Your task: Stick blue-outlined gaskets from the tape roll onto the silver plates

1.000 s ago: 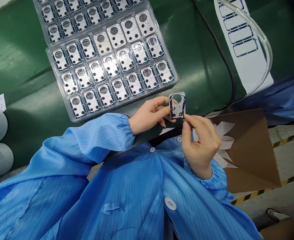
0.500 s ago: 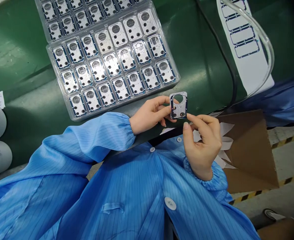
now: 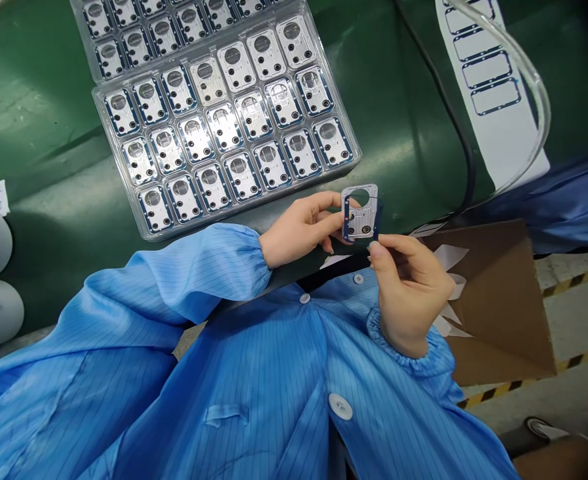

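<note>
Left hand (image 3: 304, 228) mostly closed, thumb and fingers gripping metal plate (image 3: 361, 215) by its left side, off the near corner of clear tray (image 3: 254, 205) on green tabletop (image 3: 404, 170). Right hand (image 3: 413, 290) nearly closed, thumb and index pinching dark blue strip (image 3: 379, 218) at plate's right edge. White backing sheet (image 3: 511, 143) lies farther right.

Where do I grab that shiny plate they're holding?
Probably pinch the plate by its top rim, from the far side, fingers front and back: it's thin and flat, and that rim is free. The left hand has its left side; the right hand pinches the blue strip.
</note>
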`<move>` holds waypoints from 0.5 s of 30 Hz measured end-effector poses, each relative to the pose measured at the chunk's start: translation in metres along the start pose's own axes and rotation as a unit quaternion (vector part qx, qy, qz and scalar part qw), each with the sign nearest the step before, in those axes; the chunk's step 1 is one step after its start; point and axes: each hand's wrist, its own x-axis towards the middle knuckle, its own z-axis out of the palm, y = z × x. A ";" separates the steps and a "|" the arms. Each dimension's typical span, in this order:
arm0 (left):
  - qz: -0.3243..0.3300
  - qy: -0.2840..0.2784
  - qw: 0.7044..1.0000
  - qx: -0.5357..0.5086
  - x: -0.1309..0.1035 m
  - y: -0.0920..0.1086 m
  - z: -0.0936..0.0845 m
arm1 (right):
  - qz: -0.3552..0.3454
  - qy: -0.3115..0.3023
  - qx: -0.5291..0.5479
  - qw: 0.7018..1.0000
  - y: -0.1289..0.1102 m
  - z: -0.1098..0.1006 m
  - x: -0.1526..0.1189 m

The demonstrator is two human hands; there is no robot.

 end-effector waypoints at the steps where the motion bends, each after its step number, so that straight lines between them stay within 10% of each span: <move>1: 0.000 -0.001 1.000 0.000 0.000 0.000 0.000 | 0.010 0.000 0.000 1.000 0.001 0.001 0.000; 15: -0.010 -0.011 1.000 -0.012 -0.001 0.001 0.000 | -0.038 0.021 -0.044 0.998 0.005 0.006 0.004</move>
